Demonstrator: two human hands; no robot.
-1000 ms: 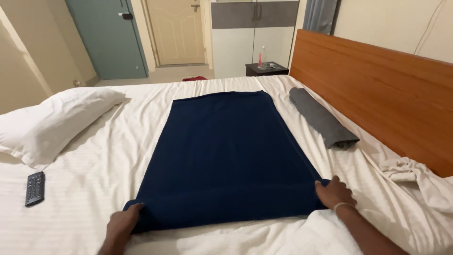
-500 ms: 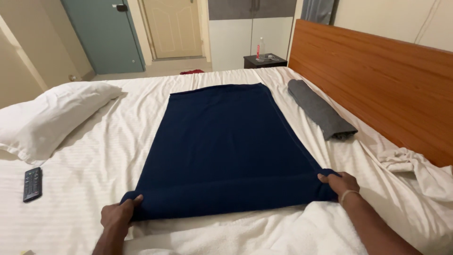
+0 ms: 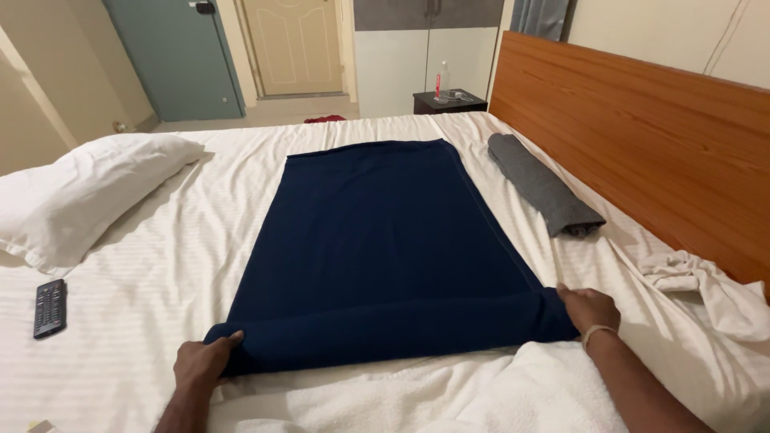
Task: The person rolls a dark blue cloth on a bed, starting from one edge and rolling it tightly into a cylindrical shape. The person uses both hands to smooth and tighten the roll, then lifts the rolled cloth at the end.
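A dark blue towel (image 3: pixel 377 232) lies spread flat along the white bed (image 3: pixel 184 265), its near end turned over into a low roll. My left hand (image 3: pixel 202 365) grips the roll's left end. At the right end, my right hand (image 3: pixel 589 309) pinches the rolled edge; a pale band sits on that wrist. Both hands rest on the sheet at the near edge of the towel.
A rolled grey towel (image 3: pixel 541 184) lies beside the wooden headboard (image 3: pixel 642 136). A white pillow (image 3: pixel 80 196) and a black remote (image 3: pixel 50 307) are at the left. Crumpled white cloth (image 3: pixel 706 289) sits at the right, a white towel (image 3: pixel 449 393) near me. A nightstand (image 3: pixel 449 100) with a bottle stands beyond.
Both hands have rolled the near end of the blue towel forward, so a thicker roll now shows. The view has shifted slightly.
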